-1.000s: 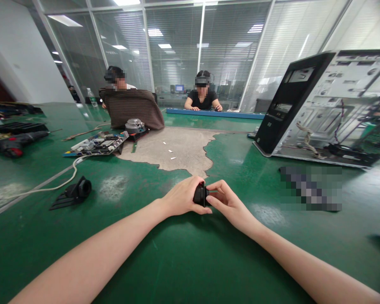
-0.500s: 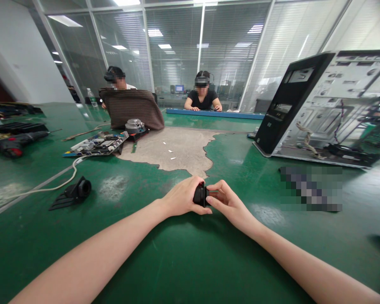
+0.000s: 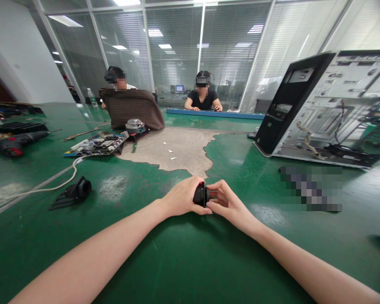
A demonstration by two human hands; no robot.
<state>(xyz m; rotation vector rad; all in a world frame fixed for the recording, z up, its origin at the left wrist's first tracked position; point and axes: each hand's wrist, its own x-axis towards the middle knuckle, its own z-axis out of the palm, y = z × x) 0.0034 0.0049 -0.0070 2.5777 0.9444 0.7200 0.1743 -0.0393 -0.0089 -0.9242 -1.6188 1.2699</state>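
My left hand (image 3: 185, 196) is wrapped around a small black plastic part (image 3: 201, 195), its thumb underneath and fingers over the far side. The part has a flange and a short round end facing right; its left side is hidden in the palm. At that round end, the bent fingers and thumb of my right hand (image 3: 225, 200) close on it from the right. Both hands are just above the green tabletop (image 3: 183, 261). A black funnel-shaped part with a slotted plate (image 3: 74, 193) lies left of my left forearm.
An open computer case (image 3: 291, 105) stands at right, near a pixelated strip (image 3: 310, 190). A circuit board (image 3: 98, 143), a cable (image 3: 58, 185) and a power drill (image 3: 15, 143) lie left. Two people (image 3: 203, 97) sit across, one behind a brown cloth-covered object (image 3: 133, 107).
The fingers of my right hand have shifted slightly around the round end of the black part, showing more of it. My left hand has kept its place.
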